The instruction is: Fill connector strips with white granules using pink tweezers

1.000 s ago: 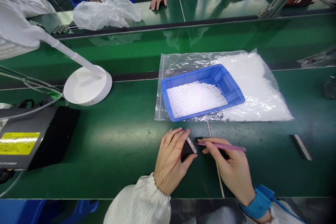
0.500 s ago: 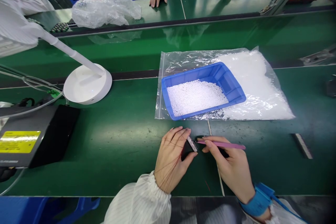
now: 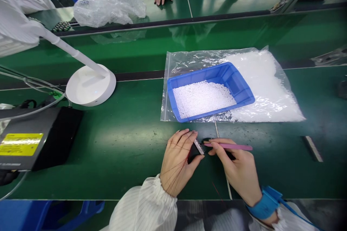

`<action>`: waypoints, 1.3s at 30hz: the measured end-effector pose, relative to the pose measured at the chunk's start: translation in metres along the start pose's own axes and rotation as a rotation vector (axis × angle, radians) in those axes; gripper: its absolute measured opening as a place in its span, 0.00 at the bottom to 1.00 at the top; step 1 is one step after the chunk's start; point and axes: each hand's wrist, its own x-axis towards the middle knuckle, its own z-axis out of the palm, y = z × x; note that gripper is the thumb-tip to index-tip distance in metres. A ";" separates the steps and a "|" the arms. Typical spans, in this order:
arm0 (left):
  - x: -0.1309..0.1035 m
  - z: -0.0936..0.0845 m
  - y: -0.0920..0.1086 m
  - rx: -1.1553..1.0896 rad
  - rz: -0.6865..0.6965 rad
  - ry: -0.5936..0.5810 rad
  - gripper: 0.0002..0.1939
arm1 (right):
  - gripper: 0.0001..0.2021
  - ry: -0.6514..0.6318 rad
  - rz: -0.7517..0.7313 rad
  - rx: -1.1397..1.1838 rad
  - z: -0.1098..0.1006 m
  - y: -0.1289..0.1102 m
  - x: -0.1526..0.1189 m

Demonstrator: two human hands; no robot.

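Supporting worktop [image 3: 121, 144]: layout unchanged from a moment ago.
Left hand [image 3: 177, 160]: clamped on a dark piece [image 3: 198, 147].
Right hand [image 3: 240, 168]: apart from the left, pinching pink tweezers [image 3: 233, 146].
Pink tweezers: scarcely shifted, contact unclear.
Dark piece: between blue tray [image 3: 214, 111] and worktop's front edge; work seemingly stays at one spot.

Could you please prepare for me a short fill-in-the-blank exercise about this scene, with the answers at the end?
1. The right hand holds a slim tool coloured ____.
2. The small dark block with a pale edge is held in the person's ____ hand.
3. The tray that contains white beads is coloured ____.
4. The label on the dark box is coloured ____.

Missing words: pink; left; blue; yellow.
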 end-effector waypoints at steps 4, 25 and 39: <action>0.001 -0.001 0.001 -0.016 0.000 0.002 0.29 | 0.08 0.037 -0.141 -0.152 0.001 -0.010 -0.002; 0.001 0.001 -0.002 -0.062 0.044 0.033 0.26 | 0.07 0.060 -0.382 -0.546 -0.005 -0.038 0.000; 0.001 0.003 -0.001 -0.054 0.043 0.065 0.30 | 0.06 0.151 -0.303 -0.311 -0.055 -0.015 0.111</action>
